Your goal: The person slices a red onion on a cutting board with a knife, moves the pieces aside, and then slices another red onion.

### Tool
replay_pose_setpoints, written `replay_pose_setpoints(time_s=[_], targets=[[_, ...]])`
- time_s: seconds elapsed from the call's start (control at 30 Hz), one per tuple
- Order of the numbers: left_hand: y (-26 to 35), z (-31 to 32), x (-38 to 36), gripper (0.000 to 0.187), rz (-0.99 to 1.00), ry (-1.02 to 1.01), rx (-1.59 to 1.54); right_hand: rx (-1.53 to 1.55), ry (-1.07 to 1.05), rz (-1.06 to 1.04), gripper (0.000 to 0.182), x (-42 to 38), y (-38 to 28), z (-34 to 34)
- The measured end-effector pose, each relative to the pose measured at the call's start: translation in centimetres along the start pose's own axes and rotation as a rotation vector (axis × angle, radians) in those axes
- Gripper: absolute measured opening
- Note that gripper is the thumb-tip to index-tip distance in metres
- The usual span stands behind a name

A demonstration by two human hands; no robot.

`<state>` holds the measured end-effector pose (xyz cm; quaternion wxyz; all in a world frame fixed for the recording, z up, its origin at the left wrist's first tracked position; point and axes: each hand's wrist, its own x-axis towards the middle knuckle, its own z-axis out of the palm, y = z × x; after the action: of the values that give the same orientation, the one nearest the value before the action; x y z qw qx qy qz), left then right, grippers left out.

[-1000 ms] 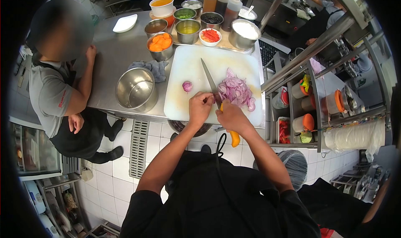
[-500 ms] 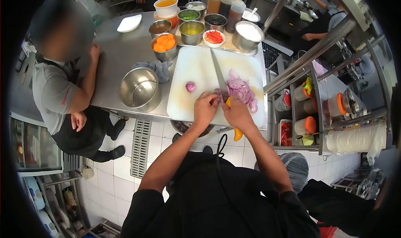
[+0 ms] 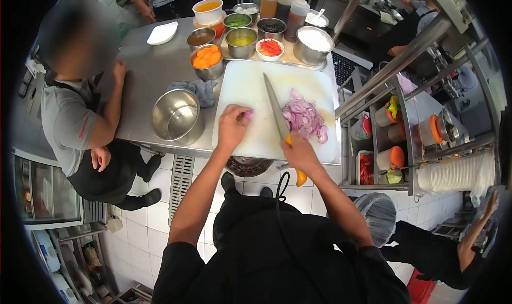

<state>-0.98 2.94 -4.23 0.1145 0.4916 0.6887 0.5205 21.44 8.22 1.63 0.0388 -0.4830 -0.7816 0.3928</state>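
Note:
On the left part of the white cutting board (image 3: 256, 90), my left hand (image 3: 233, 127) has its fingers curled round a small piece of red onion (image 3: 249, 113), mostly covered by them. My right hand (image 3: 300, 153) grips the yellow handle of a kitchen knife (image 3: 276, 105). The blade slants away from me over the board, its tip toward the far side. Right of the blade lies a loose heap of sliced red onion (image 3: 304, 117).
An empty steel pot (image 3: 176, 117) and a grey cloth (image 3: 200, 92) stand left of the board. Beyond it are carrots (image 3: 207, 57), a bowl of red strips (image 3: 270, 48), a pot of white powder (image 3: 314, 39) and several bottles. A co-worker (image 3: 80, 106) stands at the left.
My left hand has moved left from beside the blade to the onion piece and closed on it. The knife has shifted slightly left, off the slices, still in my right hand.

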Motion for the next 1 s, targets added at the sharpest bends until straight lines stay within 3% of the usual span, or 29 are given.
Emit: replay_pose_setpoints(time_s=[0.07, 0.17, 0.57, 0.67, 0.77, 0.87, 0.97, 1.0], targets=[[0.5, 1.8, -0.8, 0.019, 0.015, -0.064, -0.142, -0.056, 0.021, 0.014, 0.036, 0.0, 0.3, -0.6], [1.9, 3.5, -1.3, 0.02, 0.024, -0.105, -0.17, -0.137, 0.104, -0.168, 0.036, 0.6, 1.4, -0.3], [2.3, 4.0, -1.7, 0.015, 0.003, -0.012, -0.189, -0.108, -0.025, -0.11, 0.034, 1.4, -1.7, -1.3], [2.5, 4.0, -1.7, 0.014, 0.01, -0.013, -0.174, -0.239, 0.131, -0.254, 0.033, 3.6, 0.8, 2.1], [2.3, 3.9, -1.7, 0.013, 0.001, 0.004, -0.187, -0.059, -0.092, -0.041, 0.032, 2.6, -2.5, -1.7], [1.9, 4.2, -1.8, 0.013, -0.003, 0.008, -0.203, -0.123, -0.051, -0.148, 0.032, 2.5, -1.7, -1.1], [2.0, 4.2, -1.8, 0.013, 0.003, -0.007, -0.214, -0.259, 0.176, -0.316, 0.031, 4.2, 0.9, 2.6], [2.0, 4.0, -1.6, 0.013, 0.004, -0.005, -0.214, -0.197, 0.076, -0.23, 0.031, 4.2, -0.4, 1.3]])
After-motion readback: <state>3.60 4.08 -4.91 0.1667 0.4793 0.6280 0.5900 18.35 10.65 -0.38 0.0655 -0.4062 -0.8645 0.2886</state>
